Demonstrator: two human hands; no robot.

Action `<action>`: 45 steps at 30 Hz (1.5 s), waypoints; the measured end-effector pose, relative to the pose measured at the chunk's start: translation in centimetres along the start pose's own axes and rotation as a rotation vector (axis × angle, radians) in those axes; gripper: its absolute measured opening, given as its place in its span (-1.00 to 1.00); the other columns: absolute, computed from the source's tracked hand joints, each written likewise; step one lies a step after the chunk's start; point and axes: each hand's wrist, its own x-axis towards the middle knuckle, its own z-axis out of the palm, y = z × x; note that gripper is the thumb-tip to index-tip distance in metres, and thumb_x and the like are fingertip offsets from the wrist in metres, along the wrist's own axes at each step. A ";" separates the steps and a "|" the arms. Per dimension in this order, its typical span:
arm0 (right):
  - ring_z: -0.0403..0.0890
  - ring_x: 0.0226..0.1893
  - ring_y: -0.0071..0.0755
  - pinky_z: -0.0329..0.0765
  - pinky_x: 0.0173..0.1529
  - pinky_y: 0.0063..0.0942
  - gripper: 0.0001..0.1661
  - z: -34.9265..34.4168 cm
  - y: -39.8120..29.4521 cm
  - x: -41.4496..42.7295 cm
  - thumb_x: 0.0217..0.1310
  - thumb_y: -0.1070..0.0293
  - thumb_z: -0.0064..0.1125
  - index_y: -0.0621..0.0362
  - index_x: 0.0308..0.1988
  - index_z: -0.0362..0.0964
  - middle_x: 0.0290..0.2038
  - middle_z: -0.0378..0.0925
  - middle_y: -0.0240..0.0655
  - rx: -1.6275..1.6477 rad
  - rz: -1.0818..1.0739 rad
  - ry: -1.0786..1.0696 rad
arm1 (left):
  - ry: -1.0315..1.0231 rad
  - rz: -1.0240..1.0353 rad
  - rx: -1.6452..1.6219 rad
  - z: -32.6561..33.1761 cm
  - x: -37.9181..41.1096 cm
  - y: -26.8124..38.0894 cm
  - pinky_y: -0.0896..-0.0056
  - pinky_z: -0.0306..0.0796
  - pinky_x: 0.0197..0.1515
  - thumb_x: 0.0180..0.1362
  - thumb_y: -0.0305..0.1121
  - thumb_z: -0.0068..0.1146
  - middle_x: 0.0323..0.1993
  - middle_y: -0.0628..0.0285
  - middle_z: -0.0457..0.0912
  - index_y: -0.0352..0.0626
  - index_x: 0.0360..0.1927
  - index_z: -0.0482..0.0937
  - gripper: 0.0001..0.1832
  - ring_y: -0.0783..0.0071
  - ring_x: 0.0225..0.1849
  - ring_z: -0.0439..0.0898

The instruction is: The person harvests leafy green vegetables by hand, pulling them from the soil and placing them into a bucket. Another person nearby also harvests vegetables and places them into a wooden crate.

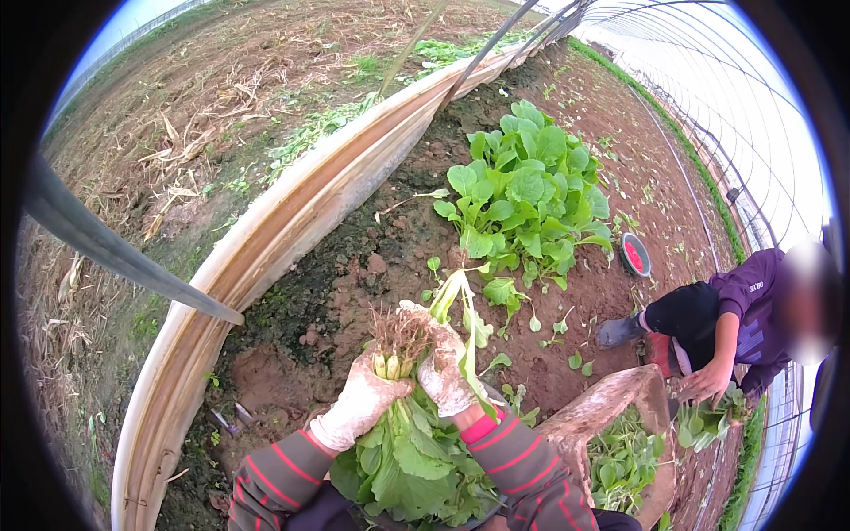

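My left hand, in a soiled white glove, grips a bunch of leafy greens by its pale stem bases. The bunch is upside down, with its thin brown roots pointing up and its broad leaves hanging over my lap. Beside those roots, my right hand, in a muddy glove, is closed around a loose leafy stem. Its pale stalk sticks out past the fingers, and one limp leaf trails down over the wrist. The fingers partly hide where this stem meets the root cluster.
Green leafy plants grow ahead in brown soil. A mud-caked container at right holds greens. Beyond it a crouching person handles more greens. A small bucket has red contents. Plastic sheeting and a pole run along the left.
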 end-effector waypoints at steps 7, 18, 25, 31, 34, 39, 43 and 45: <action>0.47 -0.46 -0.48 0.52 -0.27 -0.45 -0.73 -4.6 -3.5 4.6 0.28 0.33 -0.07 0.26 -0.10 0.38 -0.35 0.48 -0.35 0.209 0.183 0.144 | -0.108 0.002 0.266 -0.1 -0.3 -0.9 0.47 0.31 0.06 -0.21 -0.63 0.20 0.05 0.22 0.41 -0.30 0.13 0.21 -0.28 0.51 0.02 0.40; 0.22 -0.75 -0.65 0.24 -0.64 -0.61 -0.59 -12.7 -10.5 1.7 0.25 0.00 -0.01 0.14 -0.21 0.43 -0.69 0.22 -0.57 -0.649 0.583 0.169 | -0.069 0.259 0.541 0.4 -2.8 3.6 0.28 0.38 -0.13 -0.21 -0.45 0.20 -0.21 0.08 0.51 -0.19 -0.03 0.36 -0.45 0.15 -0.20 0.52; 0.40 -0.45 -0.70 0.37 -0.38 -0.68 -0.53 -5.6 -13.1 -2.0 0.26 0.25 0.02 0.14 0.14 0.26 -0.38 0.47 -0.47 -0.249 0.494 -0.075 | -0.028 0.696 1.260 0.5 -2.8 4.6 0.22 0.26 -0.08 -0.35 -0.43 0.26 -0.14 0.10 0.46 -0.24 0.05 0.34 -0.28 0.15 -0.14 0.43; 0.41 -0.55 -0.62 0.39 -0.46 -0.65 -0.69 -4.1 -11.6 0.4 0.27 0.35 -0.01 0.33 -0.07 0.42 -0.43 0.49 -0.39 -0.381 0.249 0.237 | -0.010 0.730 1.413 -0.4 -2.2 2.3 0.21 0.26 -0.03 -0.33 -0.53 0.14 0.11 -0.03 0.34 -0.32 0.18 0.22 -0.19 0.13 -0.02 0.41; 0.53 -0.40 -0.59 0.51 -0.27 -0.62 -0.72 -3.2 -12.2 1.5 0.24 0.44 0.01 0.31 -0.06 0.43 -0.20 0.56 -0.28 -0.700 -0.048 0.317 | 0.018 0.718 1.419 -0.6 -2.2 2.1 0.24 0.24 0.07 -0.30 -0.58 0.06 0.23 -0.07 0.22 -0.35 0.22 0.16 -0.17 0.14 0.13 0.35; 0.56 -0.20 -0.46 0.49 -0.12 -0.54 -0.74 -0.5 -8.0 0.0 0.14 0.53 0.08 0.25 -0.11 0.47 -0.17 0.54 -0.25 -0.856 -0.105 -0.137 | 0.030 0.707 1.347 -0.6 -2.1 1.3 0.20 0.21 0.12 -0.29 -0.56 0.09 0.21 -0.05 0.24 -0.34 0.23 0.14 -0.16 0.10 0.16 0.32; 0.56 -0.18 -0.31 0.47 -0.08 -0.45 -0.71 0.7 -7.4 -1.3 0.24 0.31 0.00 0.21 -0.10 0.46 -0.18 0.53 -0.24 -0.977 0.140 -0.335 | 0.054 0.699 1.345 -1.0 -2.2 1.1 0.13 0.21 0.10 -0.34 -0.51 0.21 0.15 -0.01 0.28 -0.30 0.21 0.17 -0.12 0.08 0.15 0.31; 0.56 -0.19 -0.37 0.47 -0.08 -0.47 -0.70 0.6 -6.8 -1.3 0.23 0.31 0.02 0.23 -0.09 0.45 -0.20 0.53 -0.24 -0.825 0.193 -0.301 | 0.057 0.682 1.328 -1.0 -2.4 1.1 0.13 0.21 0.10 -0.37 -0.49 0.25 0.15 -0.01 0.28 -0.27 0.20 0.18 -0.11 0.06 0.14 0.31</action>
